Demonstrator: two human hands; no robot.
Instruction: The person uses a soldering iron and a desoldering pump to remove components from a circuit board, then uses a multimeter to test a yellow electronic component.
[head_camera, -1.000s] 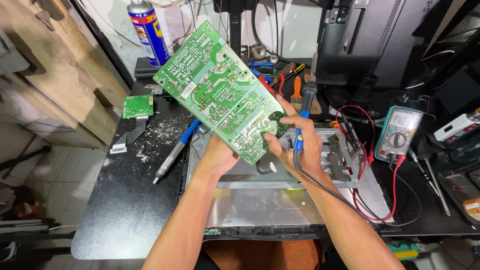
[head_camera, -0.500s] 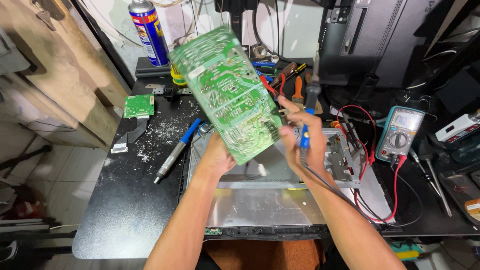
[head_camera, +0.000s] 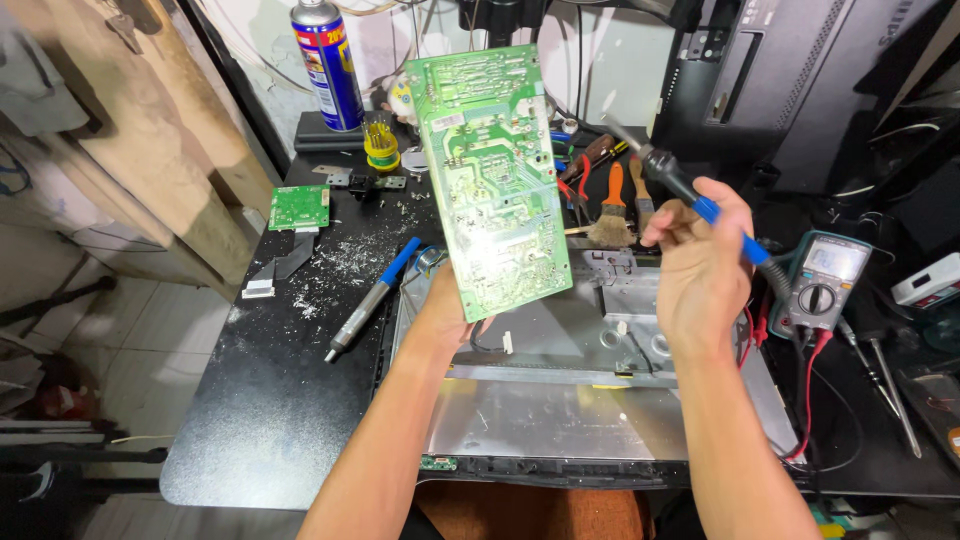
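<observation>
Held upright above the black surface (head_camera: 250, 420): a large green circuit board (head_camera: 490, 180), solder side toward the camera, tilted slightly, its lower edge in the grip of the left hand (head_camera: 445, 310). Left fingers mostly hidden behind the board, so cannot tell exactly how they close, but clearly clamped on its bottom edge. Right hand (head_camera: 700, 265) raised just beside the board, fingers curled around a soldering iron (head_camera: 690, 195) with black barrel and blue handle, tip pointing up and left toward the board's right edge, not touching it. Cord trailing down past the wrist.

Beneath both forearms, an opened monitor chassis (head_camera: 560, 390) of grey metal lying flat. To the left on the surface, a blue-and-silver screwdriver (head_camera: 370, 300) amid pale debris, and a small green board (head_camera: 298, 207) with a flat ribbon cable. Behind, a blue and yellow spray can (head_camera: 327, 62) standing upright, next to a yellow bit holder (head_camera: 381, 147). Near the board's right side, a brush (head_camera: 612, 215) with orange handle. Far right, a multimeter (head_camera: 822, 285) with red leads.
</observation>
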